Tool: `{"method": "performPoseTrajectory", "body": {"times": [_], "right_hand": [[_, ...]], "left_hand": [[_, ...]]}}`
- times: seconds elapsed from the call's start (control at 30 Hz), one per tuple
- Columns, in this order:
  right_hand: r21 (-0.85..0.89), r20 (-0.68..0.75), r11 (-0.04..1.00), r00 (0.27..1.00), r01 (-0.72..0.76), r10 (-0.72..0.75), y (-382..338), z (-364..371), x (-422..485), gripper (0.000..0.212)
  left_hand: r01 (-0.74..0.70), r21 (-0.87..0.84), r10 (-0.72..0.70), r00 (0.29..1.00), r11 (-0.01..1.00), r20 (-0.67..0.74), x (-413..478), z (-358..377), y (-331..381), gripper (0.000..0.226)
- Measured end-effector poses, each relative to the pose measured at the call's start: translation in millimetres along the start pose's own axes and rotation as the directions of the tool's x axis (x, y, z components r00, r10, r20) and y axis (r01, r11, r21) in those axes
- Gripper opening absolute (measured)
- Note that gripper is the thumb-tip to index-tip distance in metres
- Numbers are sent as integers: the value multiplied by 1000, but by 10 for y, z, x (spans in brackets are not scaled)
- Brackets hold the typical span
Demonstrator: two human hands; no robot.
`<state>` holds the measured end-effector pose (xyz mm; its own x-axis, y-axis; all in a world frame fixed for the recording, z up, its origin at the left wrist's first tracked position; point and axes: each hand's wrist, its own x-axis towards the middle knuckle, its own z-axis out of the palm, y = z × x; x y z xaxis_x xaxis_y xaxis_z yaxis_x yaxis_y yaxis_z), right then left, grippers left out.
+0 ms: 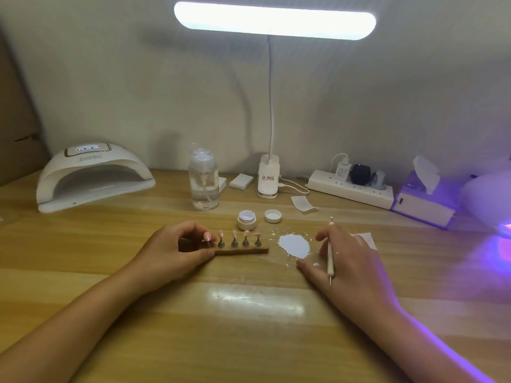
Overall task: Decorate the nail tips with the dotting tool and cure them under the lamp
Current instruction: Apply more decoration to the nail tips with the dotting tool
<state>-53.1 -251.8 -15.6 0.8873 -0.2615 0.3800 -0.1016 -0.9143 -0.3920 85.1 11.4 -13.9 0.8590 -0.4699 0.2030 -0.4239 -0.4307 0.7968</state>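
A wooden desk (249, 341) fills the lower view and carries everything. Above it glows the long white bar of a clip-on desk lamp (275, 20), whose thin neck drops to a clamp base at the back of the desk. At the back left sits a white dome-shaped nail curing lamp (94, 178), its mouth facing the person and its top display lit. At the back right lies a white power strip (351, 189) with several plugs in it. Beside it is a tissue box (425, 205) washed in purple light that comes from the right edge.

A clear pump bottle (204, 186) stands between the curing lamp and the clamp base.

The left hand (177, 250) grips the left end of a wooden holder (240, 249), fingers curled over its far side and thumb against its near edge. The holder lies flat at the middle of the desk. It carries a row of pink nail tips (246, 233) upright on small metal stands, the leftmost just beside the fingertips.

The right hand (351, 261) rests palm down on the desk, to the right of a white palette patch (294, 245) with crumbs scattered round it. It holds the dotting tool (330, 261), whose shaft runs between thumb and forefinger, one end pointing away from the person and the other toward the wrist. The exact pinch is hidden.

Behind the holder stand a small open white jar (246, 219) and, just beside it, its lid (273, 216).
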Motion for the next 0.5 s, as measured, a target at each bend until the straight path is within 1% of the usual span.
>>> {"method": "performPoseTrajectory", "body": {"times": [0.23,0.37,0.5], "right_hand": [[78,-14,995,998,-57,58,133,-16,32,31],[89,0,994,998,-57,57,162,2,47,28],[79,23,994,997,-71,69,174,-23,74,30]], "left_hand": [[34,88,-28,997,996,-66,-11,40,3,13],[18,27,-17,999,999,-50,-5,18,20,12],[26,39,-23,997,999,-72,-2,26,32,10]]}}
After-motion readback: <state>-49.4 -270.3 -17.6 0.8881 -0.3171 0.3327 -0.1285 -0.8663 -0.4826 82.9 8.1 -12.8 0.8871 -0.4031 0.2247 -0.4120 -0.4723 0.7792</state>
